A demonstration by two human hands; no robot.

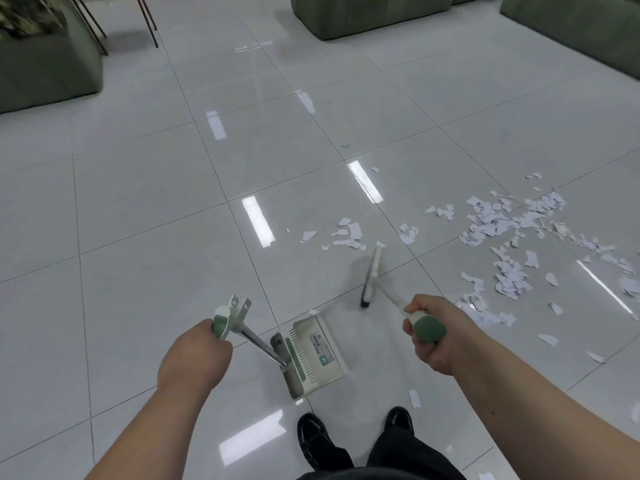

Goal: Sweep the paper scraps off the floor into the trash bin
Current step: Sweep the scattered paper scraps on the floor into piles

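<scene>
My left hand (197,351) grips the green-and-white handle of a long-handled dustpan (313,355), whose cream pan rests on the floor just ahead of my shoes. My right hand (433,336) grips the green end of a broom handle. The broom head (372,275) touches the tile ahead of the pan. White paper scraps (502,230) lie scattered on the floor to the right, with a smaller patch (346,235) just beyond the broom head. One scrap (414,399) lies by my right shoe. No trash bin is in view.
Glossy grey floor tiles (156,202) spread out all around. Green upholstered seats stand at the far left (48,71), top centre (370,12) and top right (581,26). Thin chair legs (93,26) stand at the upper left. My black shoes (315,441) are at the bottom.
</scene>
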